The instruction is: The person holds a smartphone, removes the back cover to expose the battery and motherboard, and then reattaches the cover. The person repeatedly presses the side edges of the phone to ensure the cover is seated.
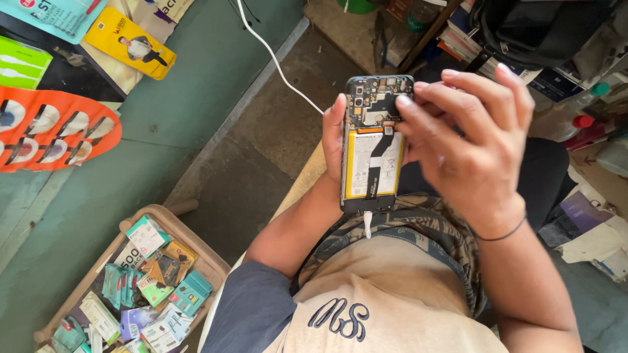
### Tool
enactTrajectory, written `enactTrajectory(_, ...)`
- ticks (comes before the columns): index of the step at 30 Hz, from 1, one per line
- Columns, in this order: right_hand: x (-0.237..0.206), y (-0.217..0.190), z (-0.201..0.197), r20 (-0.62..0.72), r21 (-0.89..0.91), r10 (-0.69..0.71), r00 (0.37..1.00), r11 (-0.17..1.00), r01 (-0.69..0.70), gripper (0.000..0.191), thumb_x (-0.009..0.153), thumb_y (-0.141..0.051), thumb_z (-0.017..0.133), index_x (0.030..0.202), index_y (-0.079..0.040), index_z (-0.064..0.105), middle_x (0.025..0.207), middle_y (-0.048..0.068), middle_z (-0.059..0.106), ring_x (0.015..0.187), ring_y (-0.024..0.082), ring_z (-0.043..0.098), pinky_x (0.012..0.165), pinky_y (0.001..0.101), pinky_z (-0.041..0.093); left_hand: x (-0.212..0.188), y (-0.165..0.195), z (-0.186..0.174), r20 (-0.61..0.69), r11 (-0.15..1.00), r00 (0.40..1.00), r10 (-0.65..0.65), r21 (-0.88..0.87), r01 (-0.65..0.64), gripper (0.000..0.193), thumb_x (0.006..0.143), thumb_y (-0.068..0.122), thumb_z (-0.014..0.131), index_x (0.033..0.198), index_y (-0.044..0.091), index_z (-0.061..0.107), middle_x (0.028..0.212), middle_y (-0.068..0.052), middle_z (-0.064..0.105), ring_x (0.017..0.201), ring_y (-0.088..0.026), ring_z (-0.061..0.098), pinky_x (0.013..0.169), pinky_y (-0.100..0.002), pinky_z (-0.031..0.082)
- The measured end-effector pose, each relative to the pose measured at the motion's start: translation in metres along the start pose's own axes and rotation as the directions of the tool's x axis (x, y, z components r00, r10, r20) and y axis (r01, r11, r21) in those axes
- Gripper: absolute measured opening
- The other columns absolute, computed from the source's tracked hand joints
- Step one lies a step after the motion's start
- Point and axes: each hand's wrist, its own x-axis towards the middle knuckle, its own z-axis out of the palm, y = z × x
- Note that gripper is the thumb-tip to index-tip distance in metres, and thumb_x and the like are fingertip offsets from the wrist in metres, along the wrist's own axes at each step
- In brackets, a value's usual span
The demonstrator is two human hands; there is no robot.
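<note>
I watched through the head camera as the left hand (333, 140) gripped an opened smartphone (373, 144) along its left edge, thumb curled over the rim and the rest of the fingers hidden behind the body; the phone was held upright above the lap, back cover off, with the yellow battery (358, 163) filling the lower part and a black flex ribbon (378, 160) running down across it; above the battery the dark circuit board (369, 98) lay exposed; the right hand (474, 144) came in from the right with its fingers bent, the forefinger tip pressed onto the board near the upper right corner of the phone, the other fingers curled just beside the phone's right edge, so that it touched rather than clasped; a thin black band (504, 234) sat on the right wrist; a white cable (275, 62) ran in from the top of the view to the phone's left side, and a short white plug (367, 223) was seated in the bottom port; well apart, at the lower left on the floor, a wooden tray (209, 265) held many small packets; an orange card of accessories (55, 134) lay at the far left.
</note>
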Motion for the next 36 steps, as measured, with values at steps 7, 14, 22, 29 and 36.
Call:
enactTrajectory(7, 0.018, -0.001, -0.02, 0.017, -0.109, -0.143, 0.99, 0.984, 0.144, 0.024, 0.088, -0.019, 0.088, 0.11, -0.012, 0.083, 0.107, 0.002, 0.074, 0.107, 0.021, 0.067, 0.105, 0.0431, 0.045, -0.005, -0.006, -0.003, -0.07, 0.997, 0.997, -0.014, 0.073, 0.019, 0.077, 0.113, 0.066, 0.039, 0.149, 0.0, 0.051, 0.144, -0.021, 0.058, 0.134, -0.034, 0.056, 0.119, -0.054, 0.04)
enactTrajectory(14, 0.029, -0.004, -0.028, 0.036, -0.203, -0.275, 0.961, 0.939, 0.276, 0.022, 0.083, -0.018, 0.085, 0.101, -0.007, 0.082, 0.098, 0.002, 0.073, 0.096, 0.019, 0.068, 0.09, 0.0367, 0.055, -0.006, -0.007, -0.003, -0.098, 0.999, 0.995, 0.002, 0.051, 0.003, 0.075, 0.116, 0.064, 0.039, 0.149, -0.003, 0.051, 0.139, -0.02, 0.062, 0.128, -0.03, 0.061, 0.115, -0.049, 0.044)
enactTrajectory(22, 0.032, -0.002, -0.032, 0.031, -0.174, -0.319, 0.947, 0.931, 0.32, 0.02, 0.084, -0.017, 0.085, 0.1, -0.005, 0.082, 0.098, 0.003, 0.073, 0.095, 0.019, 0.069, 0.087, 0.0351, 0.056, -0.004, -0.009, -0.002, -0.142, 0.997, 0.99, -0.011, 0.079, 0.022, 0.074, 0.111, 0.064, 0.042, 0.145, -0.001, 0.052, 0.136, -0.018, 0.062, 0.123, -0.029, 0.062, 0.114, -0.049, 0.047)
enactTrajectory(29, 0.031, -0.003, -0.03, 0.017, -0.172, -0.334, 0.942, 0.927, 0.332, 0.016, 0.082, -0.01, 0.085, 0.096, -0.002, 0.081, 0.095, 0.003, 0.073, 0.095, 0.019, 0.07, 0.079, 0.0314, 0.056, -0.007, -0.011, -0.007, -0.087, 0.999, 0.996, -0.007, 0.049, 0.011, 0.071, 0.117, 0.064, 0.042, 0.142, -0.001, 0.053, 0.132, -0.018, 0.065, 0.121, -0.029, 0.063, 0.112, -0.049, 0.047)
enactTrajectory(36, 0.024, 0.004, -0.026, -0.022, -0.077, -0.301, 0.953, 0.951, 0.298, 0.018, 0.08, -0.01, 0.085, 0.096, -0.003, 0.081, 0.096, 0.005, 0.073, 0.095, 0.021, 0.069, 0.083, 0.0365, 0.057, -0.004, -0.009, -0.011, -0.138, 0.999, 0.99, -0.041, 0.004, 0.042, 0.076, 0.109, 0.066, 0.043, 0.143, -0.001, 0.054, 0.133, -0.019, 0.064, 0.121, -0.03, 0.063, 0.115, -0.053, 0.048)
